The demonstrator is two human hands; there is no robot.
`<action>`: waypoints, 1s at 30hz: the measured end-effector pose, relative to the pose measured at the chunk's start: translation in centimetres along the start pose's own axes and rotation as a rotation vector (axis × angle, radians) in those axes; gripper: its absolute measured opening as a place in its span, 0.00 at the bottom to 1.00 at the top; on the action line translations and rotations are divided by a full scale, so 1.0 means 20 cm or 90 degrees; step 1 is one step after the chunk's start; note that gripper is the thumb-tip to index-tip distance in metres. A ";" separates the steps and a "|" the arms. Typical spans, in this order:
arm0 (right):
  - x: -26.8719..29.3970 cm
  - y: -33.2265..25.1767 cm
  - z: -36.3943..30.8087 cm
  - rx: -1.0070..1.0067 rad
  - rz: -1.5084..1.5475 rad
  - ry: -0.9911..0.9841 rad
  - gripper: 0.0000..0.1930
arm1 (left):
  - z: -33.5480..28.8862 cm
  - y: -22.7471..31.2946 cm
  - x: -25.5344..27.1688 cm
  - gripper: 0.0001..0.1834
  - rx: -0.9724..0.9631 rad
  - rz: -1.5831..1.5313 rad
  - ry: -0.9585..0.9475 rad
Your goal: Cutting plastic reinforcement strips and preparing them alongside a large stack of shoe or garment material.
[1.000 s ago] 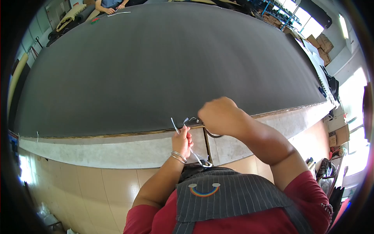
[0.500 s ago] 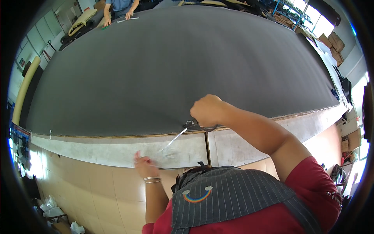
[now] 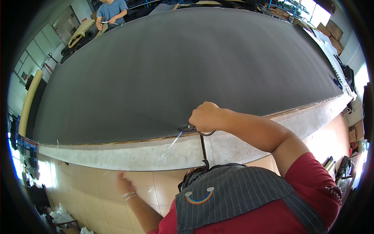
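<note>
At the near edge of a broad dark grey sheet of material [image 3: 179, 74], my right hand [image 3: 205, 117] is closed round a dark tool [image 3: 189, 128] with a black loop; the fingers partly cover it and its kind is unclear. From its tip a thin whitish strip [image 3: 175, 139] slants down over the table's pale front. My left hand [image 3: 126, 185], with bracelets at the wrist, is low on the left beyond the table edge, over the tiled floor. Motion smears its fingers; no held thing can be made out there.
Far left, another person [image 3: 113, 15] stands at the table holding a slim light thing. A pale yellow roll [image 3: 30, 102] leans by the left end. Cartons [image 3: 333, 33] are stacked at the far right, and white bags [image 3: 59, 212] lie on the floor lower left.
My left hand has swung down and left, away from the table's front. My right hand stays at the edge with the tool. The other person has straightened and lifted both hands off the sheet.
</note>
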State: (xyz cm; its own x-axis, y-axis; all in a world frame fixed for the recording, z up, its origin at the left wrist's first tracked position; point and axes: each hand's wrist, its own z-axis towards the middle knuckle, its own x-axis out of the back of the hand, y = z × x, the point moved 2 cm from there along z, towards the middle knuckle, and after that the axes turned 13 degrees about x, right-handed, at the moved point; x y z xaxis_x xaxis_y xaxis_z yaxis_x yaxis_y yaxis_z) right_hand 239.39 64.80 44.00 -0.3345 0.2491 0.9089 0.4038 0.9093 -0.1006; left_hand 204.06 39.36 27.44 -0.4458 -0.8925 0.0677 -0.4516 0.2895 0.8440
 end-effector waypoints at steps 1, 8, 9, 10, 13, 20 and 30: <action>0.03 -0.04 0.03 0.034 -0.014 0.006 0.04 | 0.14 -0.24 -0.03 0.19 -0.031 -0.017 -0.227; 0.16 -0.03 0.01 0.079 -0.075 -0.014 0.06 | -0.49 -0.09 -1.08 0.18 0.341 -0.152 -0.404; 0.19 -0.04 0.00 0.083 -0.078 -0.024 0.06 | -0.47 -0.09 -1.10 0.18 0.340 -0.154 -0.403; 0.21 -0.05 0.01 0.085 -0.080 -0.033 0.05 | -0.43 -0.08 -1.11 0.21 0.338 -0.152 -0.395; 0.23 -0.02 0.02 0.077 -0.081 -0.029 0.07 | -0.39 -0.07 -1.13 0.24 0.307 -0.115 -0.380; 0.13 0.29 0.12 0.026 0.243 -0.063 0.22 | -0.44 -0.01 -1.18 0.16 0.225 -0.090 -0.392; 0.05 0.09 0.19 0.145 -0.032 -0.045 0.12 | -0.44 -0.01 -1.18 0.18 0.185 -0.104 -0.345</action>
State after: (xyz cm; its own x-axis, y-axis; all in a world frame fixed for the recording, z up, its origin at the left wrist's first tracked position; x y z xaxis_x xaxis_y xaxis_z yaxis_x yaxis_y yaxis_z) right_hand 236.61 68.02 43.17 -0.4117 0.2170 0.8851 0.1855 0.9709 -0.1518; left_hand 221.50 57.29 30.46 -0.6473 -0.6533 -0.3928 -0.7041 0.3150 0.6364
